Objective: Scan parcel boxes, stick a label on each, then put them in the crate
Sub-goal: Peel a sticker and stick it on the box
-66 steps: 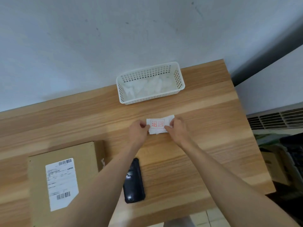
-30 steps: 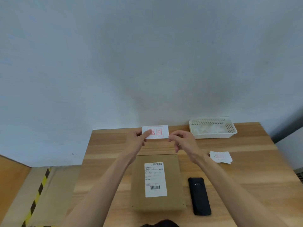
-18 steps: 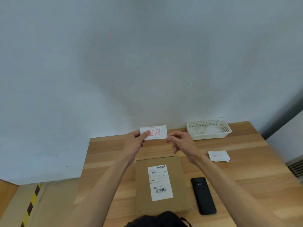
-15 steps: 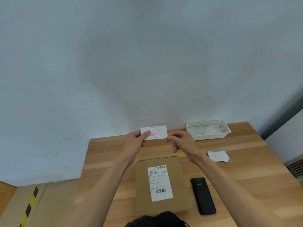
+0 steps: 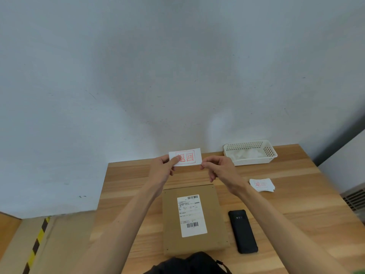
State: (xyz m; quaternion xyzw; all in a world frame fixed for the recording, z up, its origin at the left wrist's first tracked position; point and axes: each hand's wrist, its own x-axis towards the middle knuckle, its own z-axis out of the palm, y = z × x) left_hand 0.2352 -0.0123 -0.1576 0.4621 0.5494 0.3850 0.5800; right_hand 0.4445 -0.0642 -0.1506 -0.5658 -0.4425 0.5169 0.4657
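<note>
left grip [image 5: 161,171]: pinching label [image 5: 185,157] edge
right grip [image 5: 217,168]: pinching other edge, taut, probably for peeling
box [image 5: 194,218]: flat below, awaiting label

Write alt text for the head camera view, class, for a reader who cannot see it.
Two hands hold a white label with red print up above a wooden table, the left hand and right hand each pinching one end. Below it lie a cardboard box, a black phone, a label stack and a white basket.

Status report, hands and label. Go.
Left hand and right hand pinch the label by its ends, above the table. Parcel box below, not yet labelled. Nothing in between.
</note>
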